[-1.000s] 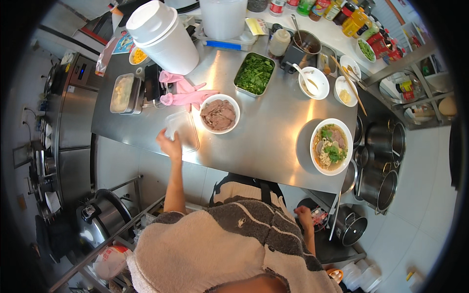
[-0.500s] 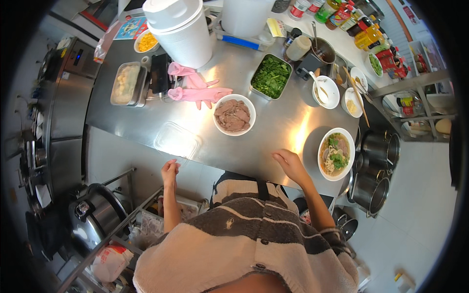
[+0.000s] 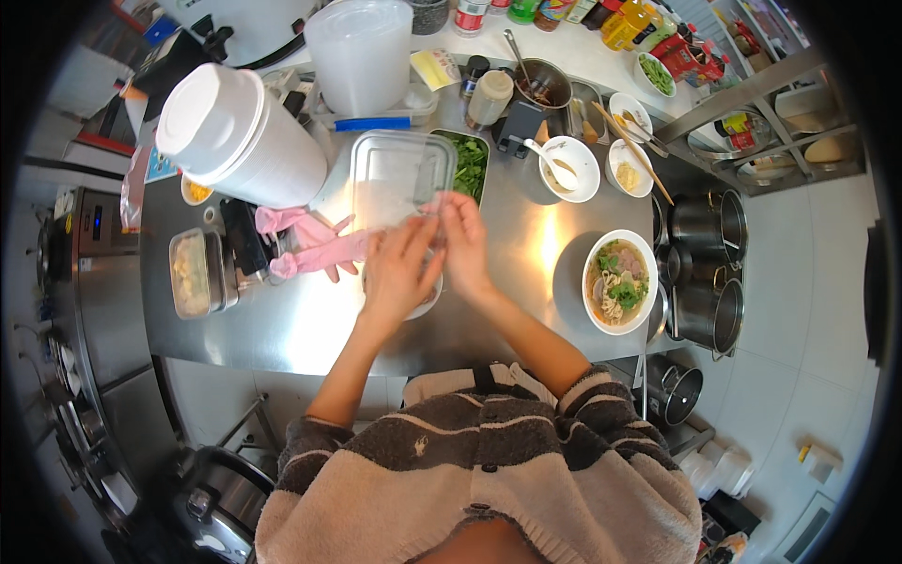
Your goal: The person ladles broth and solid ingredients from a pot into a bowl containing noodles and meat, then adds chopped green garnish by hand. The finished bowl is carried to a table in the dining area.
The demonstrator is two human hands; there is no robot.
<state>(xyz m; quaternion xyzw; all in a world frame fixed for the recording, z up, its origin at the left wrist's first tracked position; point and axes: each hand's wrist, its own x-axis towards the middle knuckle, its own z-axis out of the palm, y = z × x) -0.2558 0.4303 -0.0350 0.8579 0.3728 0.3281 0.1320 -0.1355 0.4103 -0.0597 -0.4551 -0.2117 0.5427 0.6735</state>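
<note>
A clear plastic lid (image 3: 390, 164) is raised over the table, partly overlapping the metal container of chopped greens (image 3: 471, 169). My right hand (image 3: 464, 246) grips it by its lower right corner. Close to the lid's lower edge is my left hand (image 3: 399, 268), fingers stretched out and thumb apart, slightly blurred; whether it touches the lid is unclear. Beneath that hand sits the white bowl of sliced meat (image 3: 429, 303), mostly hidden. Pink rubber gloves (image 3: 315, 249) lie just left of my left hand.
A bowl of noodle soup (image 3: 620, 282) stands near the table's right end. Behind it are a white bowl with a spoon (image 3: 569, 169) and a small bowl with chopsticks (image 3: 629, 169). Stacked white tubs (image 3: 246, 141) and a lidded food box (image 3: 195, 273) are on the left.
The lid has been lifted from the table's front left and carried forward and right, toward the greens. Both hands have come together over the meat bowl. My view has shifted.
</note>
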